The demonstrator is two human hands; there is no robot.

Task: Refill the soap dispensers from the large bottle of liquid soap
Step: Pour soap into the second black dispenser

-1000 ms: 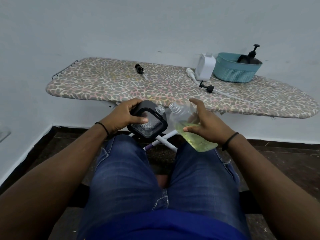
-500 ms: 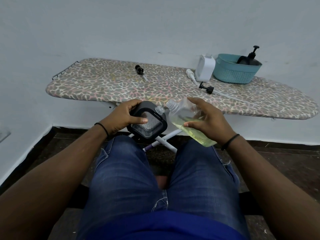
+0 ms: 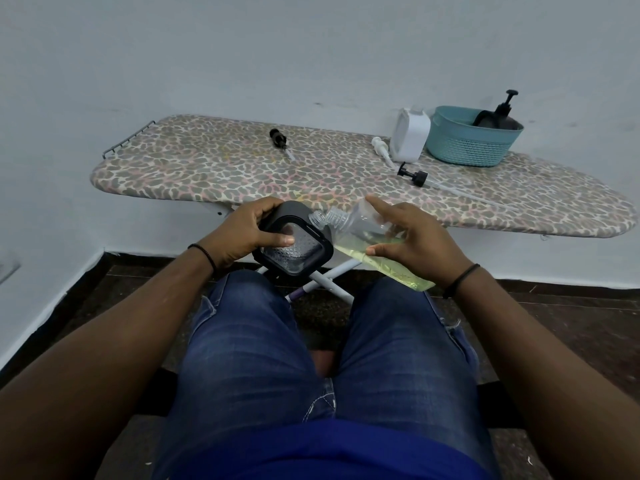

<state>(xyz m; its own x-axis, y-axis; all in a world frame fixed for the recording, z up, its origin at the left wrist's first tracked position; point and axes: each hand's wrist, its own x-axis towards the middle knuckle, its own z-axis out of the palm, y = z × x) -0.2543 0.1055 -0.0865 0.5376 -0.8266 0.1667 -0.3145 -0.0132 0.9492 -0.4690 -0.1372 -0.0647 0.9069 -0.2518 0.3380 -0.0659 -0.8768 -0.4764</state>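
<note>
My left hand [image 3: 247, 233] grips a black square soap dispenser [image 3: 292, 249] with a clear textured face, held above my knees. My right hand [image 3: 414, 242] holds a clear soap bottle [image 3: 363, 237] partly filled with yellow-green liquid. The bottle is tilted almost flat, and its open threaded neck [image 3: 323, 216] touches the dispenser's top corner opening. Both sit just in front of the ironing board's near edge.
An ironing board [image 3: 207, 168] with a leopard-print cover spans the view. On it lie a black pump head [image 3: 278, 138], a white pump [image 3: 381, 148], a black pump with tube [image 3: 415, 176], a white container [image 3: 410, 135] and a teal basket [image 3: 467, 143] holding a dark pump bottle [image 3: 502, 114].
My right hand has tipped the clear bottle further to the left and lowered its neck until it meets the dispenser's opening. My left hand has kept the dispenser nearly still.
</note>
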